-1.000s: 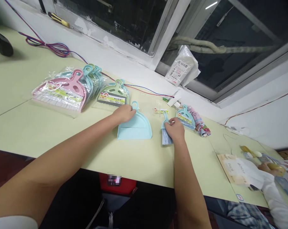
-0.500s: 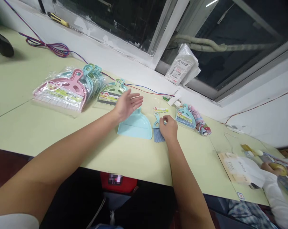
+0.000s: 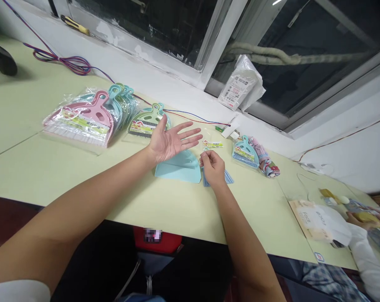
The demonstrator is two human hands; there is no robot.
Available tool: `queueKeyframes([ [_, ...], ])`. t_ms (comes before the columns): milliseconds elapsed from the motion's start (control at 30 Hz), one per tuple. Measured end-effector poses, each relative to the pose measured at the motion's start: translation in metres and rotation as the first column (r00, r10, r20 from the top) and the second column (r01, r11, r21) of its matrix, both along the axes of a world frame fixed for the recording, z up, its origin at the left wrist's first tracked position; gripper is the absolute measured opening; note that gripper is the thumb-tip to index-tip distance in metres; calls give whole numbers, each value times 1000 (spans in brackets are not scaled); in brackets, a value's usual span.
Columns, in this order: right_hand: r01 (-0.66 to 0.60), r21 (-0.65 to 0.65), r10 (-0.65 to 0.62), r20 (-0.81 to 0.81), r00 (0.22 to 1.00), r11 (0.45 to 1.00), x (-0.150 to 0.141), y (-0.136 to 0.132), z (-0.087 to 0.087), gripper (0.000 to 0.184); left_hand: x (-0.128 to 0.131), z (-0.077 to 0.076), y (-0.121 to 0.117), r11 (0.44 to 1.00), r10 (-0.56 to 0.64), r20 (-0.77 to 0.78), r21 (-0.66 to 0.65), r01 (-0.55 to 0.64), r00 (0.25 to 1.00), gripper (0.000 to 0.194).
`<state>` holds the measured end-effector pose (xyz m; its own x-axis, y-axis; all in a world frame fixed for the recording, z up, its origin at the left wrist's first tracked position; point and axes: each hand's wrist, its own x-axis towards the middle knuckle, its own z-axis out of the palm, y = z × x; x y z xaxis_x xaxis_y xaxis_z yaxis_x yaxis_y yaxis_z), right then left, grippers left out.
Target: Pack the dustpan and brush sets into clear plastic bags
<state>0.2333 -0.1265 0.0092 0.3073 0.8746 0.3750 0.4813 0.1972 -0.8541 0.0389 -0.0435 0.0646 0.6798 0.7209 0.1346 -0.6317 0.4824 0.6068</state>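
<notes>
My left hand (image 3: 175,141) is open, palm up and fingers spread, above a light blue dustpan (image 3: 179,168) that lies on the table. It covers the dustpan's handle end. Right of the dustpan, my right hand (image 3: 213,166) is closed, its thumb and forefinger pinched together. It hangs over a small blue hand brush (image 3: 229,177), hiding the brush's middle; bristles show on both sides of the hand. What the pinched fingers hold, if anything, cannot be made out. A yellow-green label card (image 3: 213,144) in clear wrap lies just beyond the right hand.
Wrapped dustpan sets (image 3: 83,119) stand stacked at left, with a green set (image 3: 142,126) beside them. Another blue set (image 3: 245,153) lies at right by a patterned cloth bundle (image 3: 265,161). A co-worker's hands (image 3: 370,220) and a paper packet (image 3: 318,222) are at far right.
My left hand has spread its fingers and moved slightly right. My right hand has shifted left, over the brush's upper part, and more bristles show on its right side.
</notes>
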Motion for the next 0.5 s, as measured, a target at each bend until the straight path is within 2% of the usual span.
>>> queueKeyframes([
  [200, -1, -16, 1, -15, 1000, 1000, -1, -1, 0, 30, -4, -8, 12, 983, -183, -147, -10, 183, 972, 100],
  [367, -7, -71, 3, -49, 999, 997, -1, -3, 3, 32, -6, -6, 14, 980, -195, -240, -15, 197, 951, 101],
  [433, -83, -152, 78, -37, 996, 985, -6, -7, 7, 34, -5, -4, 12, 982, -186, -246, -21, 186, 951, 99],
  [500, -205, -229, 209, -8, 978, 952, -18, -13, 11, 38, -5, -3, 10, 984, -178, -235, -25, 177, 956, 96],
])
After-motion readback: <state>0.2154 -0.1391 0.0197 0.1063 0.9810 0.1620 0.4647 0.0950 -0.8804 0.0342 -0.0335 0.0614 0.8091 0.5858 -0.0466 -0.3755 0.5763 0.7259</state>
